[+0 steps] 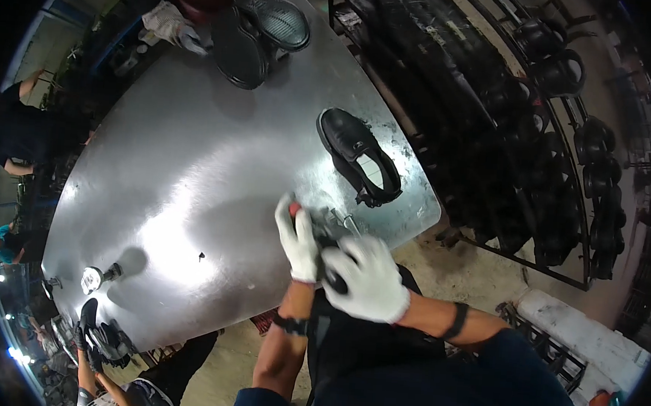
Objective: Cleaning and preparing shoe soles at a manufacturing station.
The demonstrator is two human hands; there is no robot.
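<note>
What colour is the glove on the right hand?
White. The glove shows best in the head view.

Left hand (299,246) beside right hand (369,281); right fingers (342,263) bent

Left hand (297,248), toward seven o'clock: white fabric glove, cuff ending at the wrist. Right hand (371,283), toward five o'clock: matching white glove (blurred, so its weave cannot be told). Left wristband (290,324), near six o'clock: black, strap-like. Right armband (456,321), toward four o'clock: plain, narrow, black. Upper garment (509,382), four to six o'clock: dark navy, sleeves short, leaving both forearms uncovered.
</note>
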